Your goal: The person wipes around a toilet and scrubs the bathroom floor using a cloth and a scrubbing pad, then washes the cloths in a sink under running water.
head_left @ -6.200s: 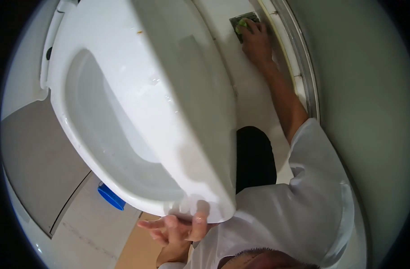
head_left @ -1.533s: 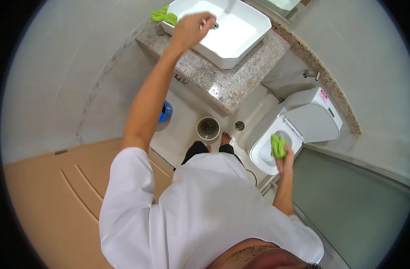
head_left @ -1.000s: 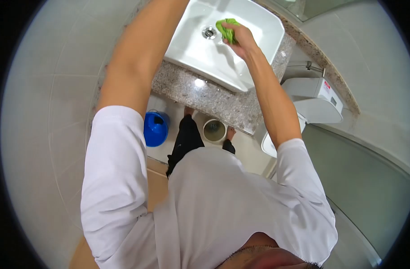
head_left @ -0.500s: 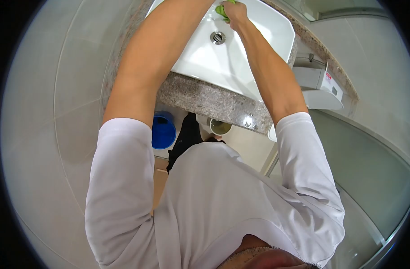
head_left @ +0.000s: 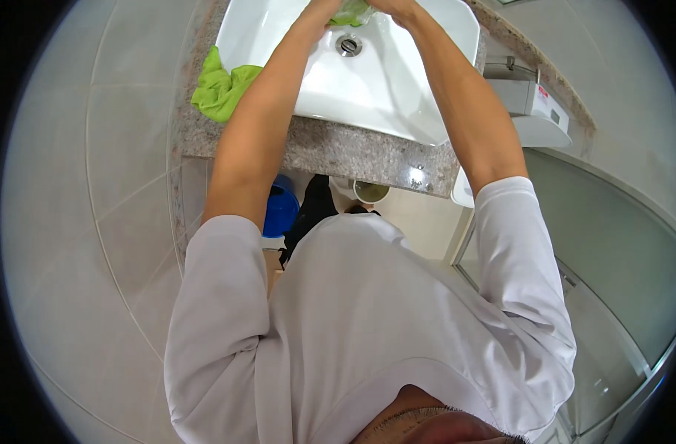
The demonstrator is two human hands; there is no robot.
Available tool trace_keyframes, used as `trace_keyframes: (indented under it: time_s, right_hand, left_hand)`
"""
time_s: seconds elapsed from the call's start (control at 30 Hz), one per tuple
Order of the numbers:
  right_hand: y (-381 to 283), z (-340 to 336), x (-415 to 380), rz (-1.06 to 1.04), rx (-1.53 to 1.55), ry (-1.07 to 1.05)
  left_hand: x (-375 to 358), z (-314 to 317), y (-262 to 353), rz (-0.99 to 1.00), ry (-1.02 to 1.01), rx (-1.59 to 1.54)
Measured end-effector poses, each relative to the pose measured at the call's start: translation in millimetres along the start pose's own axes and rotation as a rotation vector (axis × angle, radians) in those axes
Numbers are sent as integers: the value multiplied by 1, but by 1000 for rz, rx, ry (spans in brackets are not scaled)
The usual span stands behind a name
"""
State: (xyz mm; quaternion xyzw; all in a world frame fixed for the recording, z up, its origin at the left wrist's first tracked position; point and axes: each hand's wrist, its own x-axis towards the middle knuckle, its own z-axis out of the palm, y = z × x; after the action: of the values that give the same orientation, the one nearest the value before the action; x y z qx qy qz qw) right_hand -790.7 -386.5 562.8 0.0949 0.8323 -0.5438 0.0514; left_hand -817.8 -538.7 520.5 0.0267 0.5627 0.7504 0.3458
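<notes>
At the top edge, over the white sink (head_left: 352,89), both of my hands are at a clear, greenish item (head_left: 351,13) whose outline is cut off by the frame. My left hand (head_left: 324,13) is closed at its left side, my right hand (head_left: 394,6) at its right, with the fingers partly out of view. Just below the item is the metal drain (head_left: 349,46). A bright green cloth (head_left: 223,90) lies crumpled over the sink's left rim and the stone counter, beside my left forearm.
The speckled stone counter (head_left: 352,152) runs along the sink's front. Beneath it are a blue bucket (head_left: 280,211) and a pale bucket (head_left: 371,192). A white fixture (head_left: 526,111) is at the right, above a glass panel (head_left: 604,237).
The sink and counter sit slightly higher and further left in view. My left hand has come into view, and the clear item shows between my hands. The cloth at the left rim is now visible.
</notes>
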Motion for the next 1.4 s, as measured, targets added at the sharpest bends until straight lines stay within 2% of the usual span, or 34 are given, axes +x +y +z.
trace_keyframes:
  time_s: [0.07, 0.1, 0.13, 0.17, 0.2, 0.23, 0.27, 0.3, 0.37, 0.4, 0.47, 0.5, 0.57, 0.6, 0.63, 0.67, 0.7, 0.77, 0.8, 0.87, 0.9, 0.93, 0.97, 1.0, 1.03, 1.1, 1.17, 1.2, 1.23, 1.27, 1.3, 1.33, 1.4]
  right_hand:
    - [0, -11, -4, -27, -98, -24]
    - [1, -15, -8, -54, -221, 85]
    - [12, -20, -7, -78, -343, 191]
    - [27, -23, -5, -73, -342, 192]
    - [52, -27, 1, 69, -21, 176]
    - [53, -26, -2, 209, 301, 159]
    - [54, -24, -4, 209, 303, 164]
    - [56, -19, -5, 245, 162, 185]
    - [37, -19, -16, 275, -45, 150]
    - [25, -19, -18, 281, -41, 154]
    - [2, -17, -20, -162, 158, 104]
    - [-25, -23, -30, -150, 127, 57]
    - [-26, -29, -32, -156, 154, 17]
    - [-27, -30, -33, -171, 178, -31]
    - [-30, -29, -41, -38, 131, -59]
    - [-23, -28, -41, -37, 134, -59]
    - [-14, -25, -43, -69, 94, -95]
    - [11, -24, -31, -99, 129, -135]
    - [-3, -24, -39, -102, 131, -137]
    - [-26, -25, -56, -137, 320, -95]
    - [-26, -22, -58, -147, 262, -145]
    - [-24, -22, -59, -142, 265, -141]
    - [-23, -25, -56, -112, 135, -137]
    - [-23, -29, -52, -84, 1, -135]
    - [-24, -31, -53, -84, -2, -137]
    - [-25, -33, -56, -180, -237, 64]
    - [-21, -40, -57, -120, -327, 100]
    - [-20, -43, -57, -63, -420, 129]
    - [-18, -45, -56, -64, -422, 132]
    - [-16, -45, -57, -90, -190, 220]
    - [-14, -42, -62, -106, 47, 307]
    - [-6, -39, -66, -100, 50, 311]
    - [4, -39, -58, -39, -113, 161]
  left_hand:
    - [1, -5, -5, 8, -30, -79]
    - [4, -4, -7, 4, -34, -78]
    - [3, 0, -4, 82, 83, -21]
    - [2, 2, -1, 162, 201, 37]
    - [5, 0, 1, 158, 200, 38]
    - [11, -4, 5, 193, 195, 232]
    - [15, -6, 6, 230, 189, 427]
    - [17, -7, 2, 229, 183, 430]
    - [16, -4, -5, 518, 227, 606]
    - [13, -5, -10, 513, 221, 609]
    - [-4, -8, -13, 397, 324, 747]
    - [-1, -19, -20, 396, 319, 748]
    - [-2, -30, -26, 342, 332, 1083]
    - [1, -31, -30, 343, 323, 1087]
    - [-16, -21, -13, 327, 250, 913]
    - [-25, -16, -4, 308, 182, 737]
    - [-18, -20, -3, 303, 182, 740]
    - [8, -34, -2, 175, -85, 1200]
    - [5, -37, -3, 175, -82, 1203]
    - [-6, -39, -9, 624, 58, 1062]
    - [-7, -39, -7, 620, 56, 1064]
    - [-8, -36, -2, 478, -120, 878]
    - [-7, -32, 4, 340, -285, 686]
    - [-7, -28, 9, 347, -286, 685]
    - [-10, -26, 10, 338, -284, 562]
    - [-14, -26, 16, 323, -279, 438]
    - [-6, -36, 22, 329, -91, 736]
    - [-12, -32, 32, 332, -93, 735]
    - [-19, -29, 42, 446, -62, 873]
    - [-25, -29, 44, 556, -23, 1006]
    - [-25, -32, 40, 546, -22, 1003]
    - [-15, -36, 35, 540, -54, 1102]
    - [-5, -31, 44, 558, -70, 1204]
